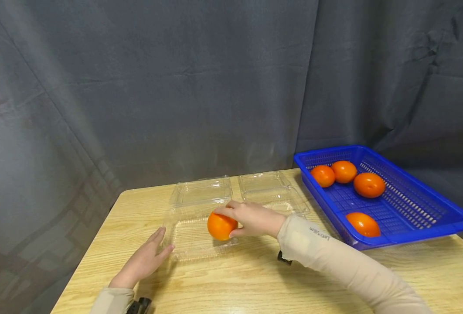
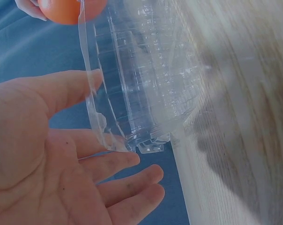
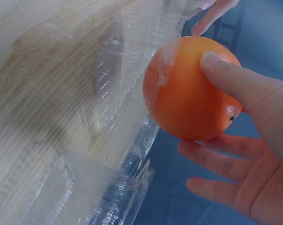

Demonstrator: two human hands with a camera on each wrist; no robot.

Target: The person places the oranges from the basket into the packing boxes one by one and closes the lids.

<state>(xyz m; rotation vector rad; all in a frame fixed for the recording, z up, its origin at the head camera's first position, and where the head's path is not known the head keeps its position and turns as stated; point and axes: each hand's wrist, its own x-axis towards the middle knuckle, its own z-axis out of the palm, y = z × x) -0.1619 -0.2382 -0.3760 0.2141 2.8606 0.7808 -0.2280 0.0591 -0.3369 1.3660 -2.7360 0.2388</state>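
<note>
My right hand (image 1: pixel 257 218) holds an orange (image 1: pixel 220 226) between thumb and fingers, over the right part of a clear plastic clamshell box (image 1: pixel 190 237). In the right wrist view the orange (image 3: pixel 188 89) shows its small green stem spot, with the thumb laid on its side. At the box's left edge is my left hand (image 1: pixel 143 261), its fingers extended. From the left wrist, the thumb and forefinger of the left hand (image 2: pixel 62 154) overlap the rim of the box (image 2: pixel 132 79). The box's lid (image 1: pixel 202 192) is folded back, away from me.
A second clear clamshell box (image 1: pixel 284 198) lies opened to the right of the first, at the back of the wooden table (image 1: pixel 216 292). On the right stands a blue plastic basket (image 1: pixel 416 183) with several oranges (image 1: pixel 369 185) in it. Grey curtain (image 1: pixel 176 87) hangs behind.
</note>
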